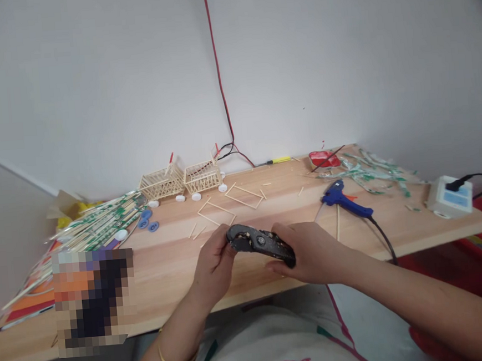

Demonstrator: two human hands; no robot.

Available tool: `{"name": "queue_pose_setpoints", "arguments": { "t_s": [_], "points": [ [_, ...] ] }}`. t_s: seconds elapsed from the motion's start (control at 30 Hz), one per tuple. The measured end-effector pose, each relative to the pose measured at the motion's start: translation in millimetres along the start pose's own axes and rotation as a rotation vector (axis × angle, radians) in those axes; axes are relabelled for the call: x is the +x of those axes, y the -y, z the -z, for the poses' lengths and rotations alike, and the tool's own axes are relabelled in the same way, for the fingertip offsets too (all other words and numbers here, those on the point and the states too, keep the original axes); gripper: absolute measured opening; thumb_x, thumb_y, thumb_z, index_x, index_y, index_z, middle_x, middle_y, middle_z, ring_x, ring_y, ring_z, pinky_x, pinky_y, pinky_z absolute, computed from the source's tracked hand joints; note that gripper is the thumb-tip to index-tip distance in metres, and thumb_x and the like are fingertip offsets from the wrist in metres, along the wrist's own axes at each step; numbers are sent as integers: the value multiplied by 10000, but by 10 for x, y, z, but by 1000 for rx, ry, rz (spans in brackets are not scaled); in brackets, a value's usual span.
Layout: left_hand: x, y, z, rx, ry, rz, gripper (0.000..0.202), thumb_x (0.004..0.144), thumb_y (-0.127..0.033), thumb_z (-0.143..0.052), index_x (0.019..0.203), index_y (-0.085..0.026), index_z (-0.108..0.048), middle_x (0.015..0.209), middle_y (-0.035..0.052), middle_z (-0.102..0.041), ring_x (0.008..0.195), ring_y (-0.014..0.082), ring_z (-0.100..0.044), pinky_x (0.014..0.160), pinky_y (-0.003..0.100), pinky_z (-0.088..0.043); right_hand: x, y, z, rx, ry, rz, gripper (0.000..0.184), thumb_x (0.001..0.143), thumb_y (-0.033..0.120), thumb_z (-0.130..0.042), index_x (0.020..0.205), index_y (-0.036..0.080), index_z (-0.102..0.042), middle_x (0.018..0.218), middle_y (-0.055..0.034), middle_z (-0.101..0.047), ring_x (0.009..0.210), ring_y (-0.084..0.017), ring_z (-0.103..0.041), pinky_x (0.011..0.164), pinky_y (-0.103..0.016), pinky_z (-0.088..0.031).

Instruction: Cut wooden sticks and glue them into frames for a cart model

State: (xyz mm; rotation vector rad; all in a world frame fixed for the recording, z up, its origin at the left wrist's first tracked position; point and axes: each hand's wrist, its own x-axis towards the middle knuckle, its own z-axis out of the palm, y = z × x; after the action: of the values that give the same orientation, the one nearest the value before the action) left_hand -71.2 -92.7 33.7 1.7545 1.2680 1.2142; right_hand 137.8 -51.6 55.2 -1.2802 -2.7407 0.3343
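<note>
Above the front edge of the table, my right hand (pixel 309 250) is wrapped round a black hand cutter (pixel 261 242) with a round pivot bolt. Pale specks are stuck to its dark surface. My left hand (pixel 216 263) is closed right at the cutter's jaw end. Whatever its fingers pinch, if anything, is hidden. Two rectangular frames of thin wooden sticks, a left one (pixel 216 212) and a right one (pixel 244 196), lie flat just beyond my hands. Loose short stick pieces (pixel 199 233) are scattered around them.
Two small stick carts (pixel 162 184) (pixel 203 177) with white wheels stand by the wall. Bagged sticks (pixel 106 216) and blue wheels (pixel 147 221) lie left. On the right are a blue glue gun (pixel 345 200), a red-lined tray (pixel 325 160), crumpled wrappers (pixel 374 170) and a white power box (pixel 450 197).
</note>
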Motion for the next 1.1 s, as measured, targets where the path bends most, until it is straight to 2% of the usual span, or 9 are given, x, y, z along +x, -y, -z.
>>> {"name": "queue_pose_setpoints", "arguments": {
  "t_s": [0.1,0.5,0.67,0.93,1.03,1.1],
  "points": [
    [-2,10,0,8,-9,-13,147,866,-190,-437,762,-180,-540,741,14,-536,743,144,-492,656,246,-380,1,11,-11,-47,-20,-11,362,757,551,-531,824,196,-503,738,-45,-642,659,-213,-595,516,-266,-223],
    [-47,57,-40,-63,-15,30,165,903,-262,-410,893,-182,-554,758,3,-507,715,122,-453,648,233,-372,17,13,-32,-79,25,20,420,762,604,-498,803,186,-511,700,-51,-643,622,-207,-600,502,-266,-209],
    [-45,63,-67,-94,-28,48,163,898,-279,-420,867,-179,-545,727,-4,-463,686,117,-420,630,229,-368,46,-15,-71,-98,-3,40,407,780,585,-489,806,180,-520,679,-54,-644,618,-213,-607,499,-270,-214],
    [-14,120,-86,-123,-54,113,157,874,-282,-452,814,-175,-551,723,-3,-468,689,116,-434,615,218,-376,86,-73,-105,-91,2,20,391,773,559,-515,810,173,-560,684,-77,-659,616,-211,-605,494,-268,-224],
    [24,86,-110,-262,-49,145,193,868,-311,-474,783,-159,-556,666,-13,-452,606,96,-415,564,212,-356,115,-147,-56,27,17,-6,383,762,568,-528,799,188,-556,695,-55,-653,603,-180,-587,491,-248,-261],
    [43,60,-135,-450,-51,185,209,860,-328,-494,775,-148,-561,668,-14,-459,563,78,-401,545,214,-355,163,-266,-8,80,17,-101,412,766,605,-498,794,197,-550,686,-45,-642,592,-167,-576,487,-238,-283]
  ]
}}
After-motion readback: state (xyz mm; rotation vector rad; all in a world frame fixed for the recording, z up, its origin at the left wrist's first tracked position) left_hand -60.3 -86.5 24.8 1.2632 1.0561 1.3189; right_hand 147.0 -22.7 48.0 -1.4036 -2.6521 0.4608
